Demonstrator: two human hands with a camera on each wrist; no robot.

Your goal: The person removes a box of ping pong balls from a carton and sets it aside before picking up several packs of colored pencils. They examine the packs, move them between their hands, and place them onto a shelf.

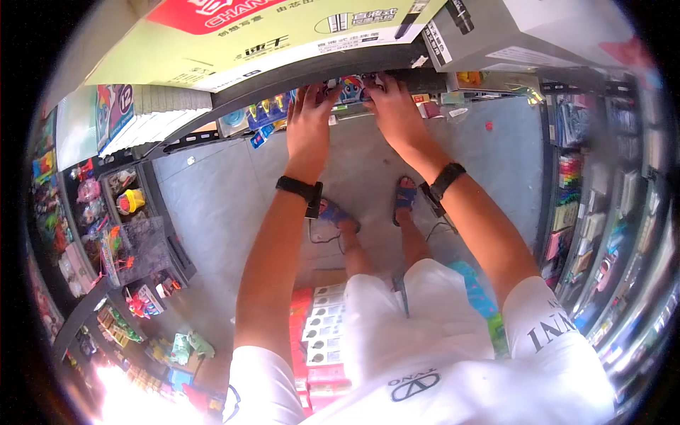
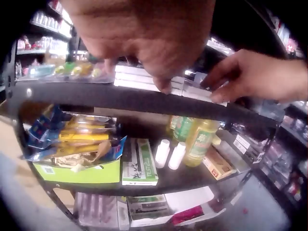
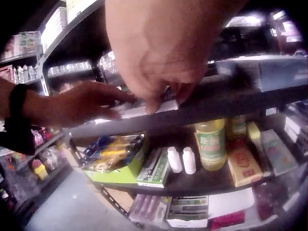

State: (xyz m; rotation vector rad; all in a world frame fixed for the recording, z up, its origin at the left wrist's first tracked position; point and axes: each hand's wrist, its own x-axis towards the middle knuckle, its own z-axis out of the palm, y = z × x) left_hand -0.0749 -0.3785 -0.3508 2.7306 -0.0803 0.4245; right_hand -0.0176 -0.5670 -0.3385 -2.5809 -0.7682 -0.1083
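Observation:
Small flat boxes with a cartoon pony print (image 1: 350,90) sit on the shelf between my two hands in the head view. My left hand (image 1: 309,120) reaches over the shelf edge and grips the boxes at one side, its thumb at their front. In the left wrist view their white sides form a low stack (image 2: 130,79) under that hand. My right hand (image 1: 397,117) pinches a box of the same row, thumb in front and fingers bent over the top. The right wrist view shows a white box edge (image 3: 166,106) under the right thumb. The hands hide much of the boxes.
Below, a shelf holds a green carton of yellow-handled packs (image 2: 72,168), a green-and-white box (image 2: 139,161), white bottles (image 3: 174,160) and a yellow liquid bottle (image 3: 211,147). A large pen carton (image 1: 283,42) stands above the hands. Stocked racks (image 1: 574,184) flank the grey floor (image 1: 234,184).

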